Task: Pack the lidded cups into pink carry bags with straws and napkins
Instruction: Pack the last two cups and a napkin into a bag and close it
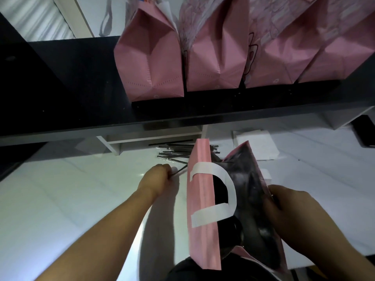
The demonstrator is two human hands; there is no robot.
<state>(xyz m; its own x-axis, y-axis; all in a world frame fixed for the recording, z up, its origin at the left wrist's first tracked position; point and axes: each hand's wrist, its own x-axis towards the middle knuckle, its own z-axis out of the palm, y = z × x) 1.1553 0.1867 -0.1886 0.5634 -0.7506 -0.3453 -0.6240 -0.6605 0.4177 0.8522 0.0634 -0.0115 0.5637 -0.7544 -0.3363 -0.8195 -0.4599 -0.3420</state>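
An open pink carry bag [200, 220] with a white handle [227, 191] stands on the white counter in front of me. My right hand [288, 207] grips its right rim and holds the mouth apart. Inside the bag it is dark; a lidded cup there is barely visible. My left hand [160, 177] pinches a wrapped black straw [179, 171] just left of the bag. A pile of wrapped straws [176, 151] lies behind the bag. White napkins [255, 145] lie to the back right.
Several filled pink bags [152, 63] stand in a row on the black raised shelf [81, 110] at the back. The white counter [71, 199] stretches to the left. A dark object [365, 134] sits at the far right.
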